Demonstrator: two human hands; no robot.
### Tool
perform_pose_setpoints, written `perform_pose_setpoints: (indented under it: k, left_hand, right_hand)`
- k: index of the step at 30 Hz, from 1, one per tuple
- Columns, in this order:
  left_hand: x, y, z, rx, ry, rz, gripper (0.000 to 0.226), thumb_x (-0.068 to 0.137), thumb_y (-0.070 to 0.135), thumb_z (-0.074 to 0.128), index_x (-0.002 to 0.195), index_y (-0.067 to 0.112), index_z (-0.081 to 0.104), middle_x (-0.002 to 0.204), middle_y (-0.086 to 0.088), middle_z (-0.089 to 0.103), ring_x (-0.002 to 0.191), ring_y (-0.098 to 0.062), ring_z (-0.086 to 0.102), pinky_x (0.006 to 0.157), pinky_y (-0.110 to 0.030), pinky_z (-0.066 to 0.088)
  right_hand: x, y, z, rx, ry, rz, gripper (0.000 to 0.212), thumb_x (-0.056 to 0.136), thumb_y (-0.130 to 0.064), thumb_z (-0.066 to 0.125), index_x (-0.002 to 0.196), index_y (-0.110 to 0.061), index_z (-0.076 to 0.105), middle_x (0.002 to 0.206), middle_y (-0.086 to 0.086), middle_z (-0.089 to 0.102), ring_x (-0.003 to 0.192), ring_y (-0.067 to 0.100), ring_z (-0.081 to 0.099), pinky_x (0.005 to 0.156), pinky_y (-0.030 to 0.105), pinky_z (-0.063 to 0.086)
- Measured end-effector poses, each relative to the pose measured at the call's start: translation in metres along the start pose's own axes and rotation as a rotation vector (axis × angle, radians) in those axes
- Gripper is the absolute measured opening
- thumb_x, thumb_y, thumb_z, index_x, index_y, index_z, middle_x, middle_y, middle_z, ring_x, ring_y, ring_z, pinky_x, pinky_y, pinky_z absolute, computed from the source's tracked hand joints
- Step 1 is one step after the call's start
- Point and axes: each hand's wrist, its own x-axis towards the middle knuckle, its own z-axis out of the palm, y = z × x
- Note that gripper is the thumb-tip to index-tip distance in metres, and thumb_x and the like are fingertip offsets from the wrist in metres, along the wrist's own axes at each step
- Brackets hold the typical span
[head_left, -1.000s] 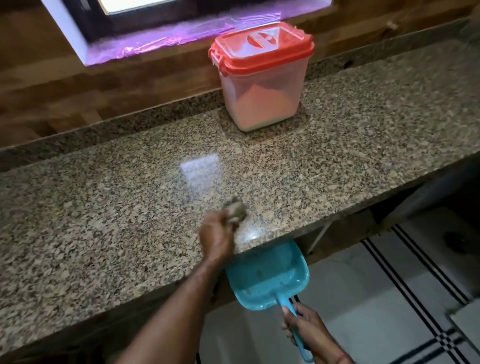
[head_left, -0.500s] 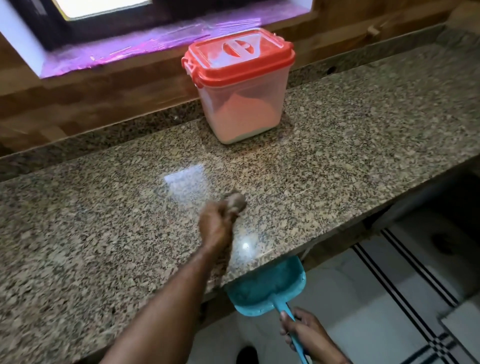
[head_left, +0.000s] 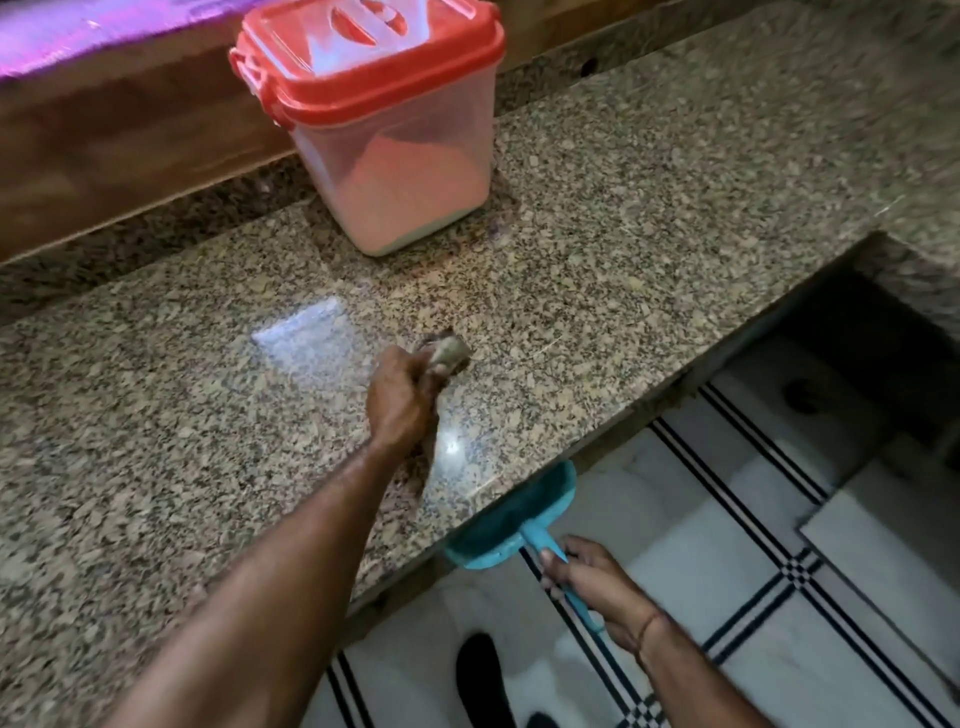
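Tightly bunched rag on speckled granite counter; teal plastic dustpan.

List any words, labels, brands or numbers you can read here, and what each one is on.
None can be read.
The red lid of the plastic container bears only a blurred moulded shape, no letters.
The dustpan, the cloth in the left hand and the granite counter show no print.
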Motion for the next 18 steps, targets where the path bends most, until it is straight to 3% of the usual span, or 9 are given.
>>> perform_pose_setpoints:
  k: [3,5,7,8,10,13,16,18]
  left_hand:
    - [0.028,-0.012,-0.029,-0.03,0.195,-0.174,0.022,0.104,0.028,0.054,0.097,0.008,0.06,0.1,-0.008,0.066,0.081,-0.013,0.064,0.062,-0.011,0.046]
    - [0.052,-0.029,-0.062,0.043,0.386,-0.37,0.019,0.102,0.025,0.054,0.104,0.01,0.066,0.105,-0.011,0.07,0.094,-0.023,0.068,0.066,-0.02,0.046]
    - [0.069,-0.031,-0.07,0.08,0.424,-0.461,0.023,0.101,0.027,0.057,0.117,0.015,0.069,0.111,-0.007,0.071,0.094,-0.021,0.066,0.062,-0.02,0.045]
    - [0.074,-0.022,-0.06,0.021,0.383,-0.438,0.024,0.102,0.032,0.057,0.116,0.016,0.069,0.111,-0.005,0.072,0.088,-0.017,0.065,0.056,-0.016,0.046]
    - [0.069,0.009,-0.02,-0.072,0.214,-0.192,0.032,0.101,0.046,0.055,0.105,0.018,0.071,0.105,-0.001,0.075,0.076,-0.006,0.066,0.044,-0.011,0.046]
    - [0.048,0.053,0.048,0.07,-0.09,0.217,0.023,0.102,0.044,0.057,0.109,0.029,0.073,0.105,0.011,0.067,0.079,-0.001,0.064,0.052,-0.007,0.043]
    - [0.047,0.057,0.059,0.036,-0.239,0.291,0.03,0.102,0.047,0.055,0.117,0.028,0.072,0.116,0.012,0.068,0.084,0.004,0.063,0.068,-0.015,0.053]
    - [0.068,0.049,0.028,-0.157,-0.074,0.14,0.041,0.099,0.062,0.049,0.107,0.032,0.076,0.115,0.013,0.075,0.094,0.0,0.073,0.073,-0.029,0.062]
  right_hand:
    - [-0.003,0.002,-0.01,0.024,0.028,-0.002,0.011,0.1,-0.012,0.06,0.089,-0.008,0.061,0.075,0.007,0.059,0.058,0.006,0.058,0.062,0.021,0.049]
    - [-0.004,0.007,-0.019,0.03,0.04,-0.002,0.01,0.1,-0.012,0.06,0.097,-0.003,0.063,0.077,0.009,0.059,0.06,0.007,0.058,0.063,0.022,0.049]
    - [-0.003,0.013,-0.027,0.033,0.063,0.015,0.013,0.101,-0.012,0.059,0.102,-0.001,0.064,0.08,0.011,0.061,0.06,0.008,0.058,0.058,0.016,0.05]
    - [-0.002,0.015,-0.028,0.035,0.076,0.029,0.013,0.101,-0.013,0.058,0.102,-0.001,0.064,0.081,0.012,0.062,0.061,0.008,0.058,0.056,0.013,0.049]
    - [-0.002,0.017,-0.028,0.049,0.09,0.055,0.015,0.102,-0.013,0.058,0.104,0.0,0.065,0.082,0.013,0.062,0.063,0.01,0.058,0.053,0.011,0.048]
    - [0.003,0.016,-0.024,0.051,0.086,0.078,0.018,0.101,-0.017,0.059,0.107,-0.001,0.065,0.082,0.011,0.064,0.064,0.01,0.06,0.054,0.011,0.048]
    - [0.002,0.01,-0.023,0.053,0.086,0.073,0.022,0.101,-0.017,0.06,0.108,0.003,0.065,0.079,0.01,0.064,0.061,0.009,0.061,0.058,0.016,0.05]
    - [0.001,0.008,-0.027,0.062,0.087,0.064,0.02,0.1,-0.017,0.061,0.107,0.002,0.066,0.078,0.008,0.065,0.061,0.008,0.061,0.062,0.019,0.05]
